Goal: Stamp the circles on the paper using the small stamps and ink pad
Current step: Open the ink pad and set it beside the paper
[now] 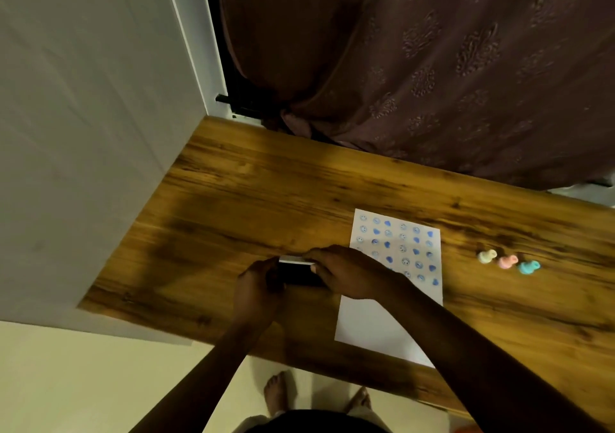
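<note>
A dark ink pad [298, 274] with a pale lid edge sits on the wooden table [233, 199], just left of the paper. My left hand [258, 286] grips its left end. My right hand [346, 274] is closed over its right side and top. The white paper [386, 326] lies to the right, its upper half covered with several blue stamped circles, hearts and faces. Three small stamps lie further right on the table: a yellow stamp [487, 256], a pink stamp [507, 261] and a teal stamp [528, 267]. My right forearm crosses the paper's lower part.
A white wall [83, 133] borders the table on the left. A dark patterned curtain [432, 66] hangs behind the table's far edge. Bare feet [276, 396] stand on the pale floor below the near edge.
</note>
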{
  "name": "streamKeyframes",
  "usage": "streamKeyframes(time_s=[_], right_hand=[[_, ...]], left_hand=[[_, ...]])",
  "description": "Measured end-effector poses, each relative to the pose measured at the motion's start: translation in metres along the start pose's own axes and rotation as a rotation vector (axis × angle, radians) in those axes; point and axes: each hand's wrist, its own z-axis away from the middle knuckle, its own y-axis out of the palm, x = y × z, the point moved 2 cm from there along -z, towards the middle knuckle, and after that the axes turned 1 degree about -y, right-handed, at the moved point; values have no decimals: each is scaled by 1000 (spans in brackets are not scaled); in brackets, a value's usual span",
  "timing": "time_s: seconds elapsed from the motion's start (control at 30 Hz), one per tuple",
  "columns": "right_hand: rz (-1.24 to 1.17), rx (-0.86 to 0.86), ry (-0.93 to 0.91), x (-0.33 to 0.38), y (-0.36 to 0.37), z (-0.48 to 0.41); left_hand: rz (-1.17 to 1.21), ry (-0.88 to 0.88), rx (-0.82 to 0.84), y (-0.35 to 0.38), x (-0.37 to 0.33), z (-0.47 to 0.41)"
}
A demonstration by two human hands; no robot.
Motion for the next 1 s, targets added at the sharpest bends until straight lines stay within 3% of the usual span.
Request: streamKeyframes(time_s=[0.2, 0.6, 1.0], right_hand=[[-52, 80, 60, -15, -13, -17], [-226, -36, 178, -35, -4, -51], [-147, -126, 199, -43, 10, -51]], left_hand=[[27, -24, 123, 0, 1, -5], [-15, -30, 174, 2, 6, -13], [23, -63, 217, 8, 14, -20]])
